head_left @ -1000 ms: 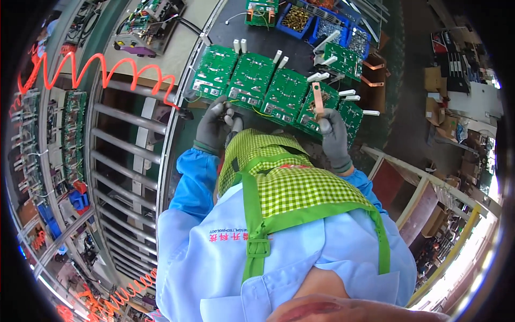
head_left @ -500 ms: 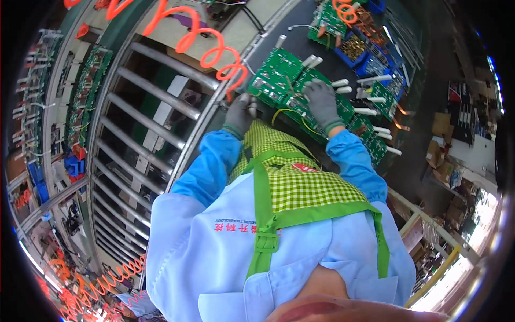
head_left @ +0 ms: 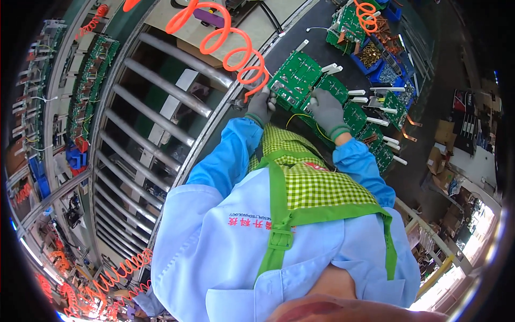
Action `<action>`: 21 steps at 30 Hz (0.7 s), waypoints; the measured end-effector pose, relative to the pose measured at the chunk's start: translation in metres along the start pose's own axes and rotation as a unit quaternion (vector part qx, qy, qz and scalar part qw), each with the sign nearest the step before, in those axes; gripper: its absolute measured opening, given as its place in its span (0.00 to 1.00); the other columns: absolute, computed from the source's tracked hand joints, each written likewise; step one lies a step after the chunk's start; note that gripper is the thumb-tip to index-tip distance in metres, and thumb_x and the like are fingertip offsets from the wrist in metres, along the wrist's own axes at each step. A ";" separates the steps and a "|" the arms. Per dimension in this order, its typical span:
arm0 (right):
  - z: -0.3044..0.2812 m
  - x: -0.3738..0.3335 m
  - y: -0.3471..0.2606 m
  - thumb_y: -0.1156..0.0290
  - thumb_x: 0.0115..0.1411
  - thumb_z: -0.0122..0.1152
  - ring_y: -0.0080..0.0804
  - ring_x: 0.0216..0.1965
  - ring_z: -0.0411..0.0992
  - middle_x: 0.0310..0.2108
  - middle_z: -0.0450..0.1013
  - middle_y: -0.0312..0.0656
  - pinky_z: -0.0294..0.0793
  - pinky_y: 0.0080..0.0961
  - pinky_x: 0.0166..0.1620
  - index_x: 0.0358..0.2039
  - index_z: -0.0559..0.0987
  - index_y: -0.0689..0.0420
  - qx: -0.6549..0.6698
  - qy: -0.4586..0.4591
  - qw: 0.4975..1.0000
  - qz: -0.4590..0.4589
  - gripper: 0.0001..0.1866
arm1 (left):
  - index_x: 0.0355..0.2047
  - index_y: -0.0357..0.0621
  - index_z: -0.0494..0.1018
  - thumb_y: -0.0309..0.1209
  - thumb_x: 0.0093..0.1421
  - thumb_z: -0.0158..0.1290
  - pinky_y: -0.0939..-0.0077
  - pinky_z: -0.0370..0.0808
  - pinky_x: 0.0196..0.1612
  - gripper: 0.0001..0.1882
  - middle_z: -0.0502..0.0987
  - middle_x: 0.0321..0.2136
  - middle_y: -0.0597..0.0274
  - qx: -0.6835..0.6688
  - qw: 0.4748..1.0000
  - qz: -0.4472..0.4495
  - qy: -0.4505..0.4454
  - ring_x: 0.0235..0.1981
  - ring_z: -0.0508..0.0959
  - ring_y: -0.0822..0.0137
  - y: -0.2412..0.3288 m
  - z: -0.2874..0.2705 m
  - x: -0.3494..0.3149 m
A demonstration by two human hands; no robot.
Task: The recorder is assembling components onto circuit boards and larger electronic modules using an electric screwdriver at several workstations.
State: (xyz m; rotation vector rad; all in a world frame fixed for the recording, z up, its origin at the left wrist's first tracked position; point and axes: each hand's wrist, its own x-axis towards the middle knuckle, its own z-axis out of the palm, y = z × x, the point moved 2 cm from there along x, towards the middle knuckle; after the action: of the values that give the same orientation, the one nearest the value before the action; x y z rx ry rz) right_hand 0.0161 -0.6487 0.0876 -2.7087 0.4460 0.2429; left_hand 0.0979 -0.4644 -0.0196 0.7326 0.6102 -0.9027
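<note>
Both my hands wear grey gloves and work over a row of green circuit boards with white upright parts. My left hand [head_left: 261, 105] is closed beside the near left corner of the leftmost circuit board [head_left: 296, 75]; what its fingers hold is hidden. Over the second circuit board [head_left: 331, 86], my right hand [head_left: 328, 111] has its fingers bent together and pointing down near its left edge. Whatever lies between those fingertips cannot be made out. A yellow wire [head_left: 291, 120] loops out along the near side of the boards.
A coiled orange hose [head_left: 234, 60] hangs just beyond my left hand. Metal rollers [head_left: 161, 110] run along the left. Blue bins [head_left: 370, 58] of small metal fasteners stand at the back right, by more circuit boards [head_left: 351, 26]. Cartons [head_left: 437, 155] sit farther right.
The whole view has shifted, so the bench appears farther right. My right hand's fingers, spread over the boards before, are now drawn together. My left hand stays by the board corner.
</note>
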 end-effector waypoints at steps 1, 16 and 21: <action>0.000 -0.007 0.006 0.63 0.57 0.51 0.50 0.33 0.72 0.36 0.71 0.49 0.72 0.45 0.36 0.38 0.71 0.53 0.049 0.048 0.997 -0.036 0.10 | 0.33 0.47 0.66 0.44 0.65 0.45 0.87 0.69 0.18 0.14 0.68 0.22 0.71 -0.005 0.997 -0.067 -0.039 0.15 0.65 0.81 -0.003 -0.017 0.019; -0.005 -0.040 -0.059 0.69 0.58 0.54 0.46 0.33 0.72 0.32 0.71 0.46 0.71 0.37 0.35 0.37 0.72 0.57 0.230 0.046 0.960 -0.152 0.08 | 0.33 0.52 0.66 0.42 0.64 0.47 0.79 0.71 0.24 0.09 0.70 0.23 0.72 0.087 0.983 -0.077 -0.140 0.16 0.68 0.80 0.006 -0.026 0.032; 0.008 -0.024 -0.068 0.69 0.59 0.53 0.47 0.34 0.72 0.33 0.71 0.48 0.71 0.37 0.36 0.38 0.72 0.57 0.247 0.022 0.953 -0.175 0.09 | 0.42 0.46 0.70 0.45 0.63 0.45 0.70 0.76 0.27 0.17 0.76 0.35 0.60 0.073 0.977 -0.108 -0.169 0.28 0.77 0.68 0.001 -0.030 0.026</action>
State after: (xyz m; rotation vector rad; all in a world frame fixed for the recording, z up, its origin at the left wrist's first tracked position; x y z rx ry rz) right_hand 0.0157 -0.5794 0.1087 -2.2468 0.0210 -0.0285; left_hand 0.1069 -0.4532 -0.0563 0.6319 0.3259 -1.2528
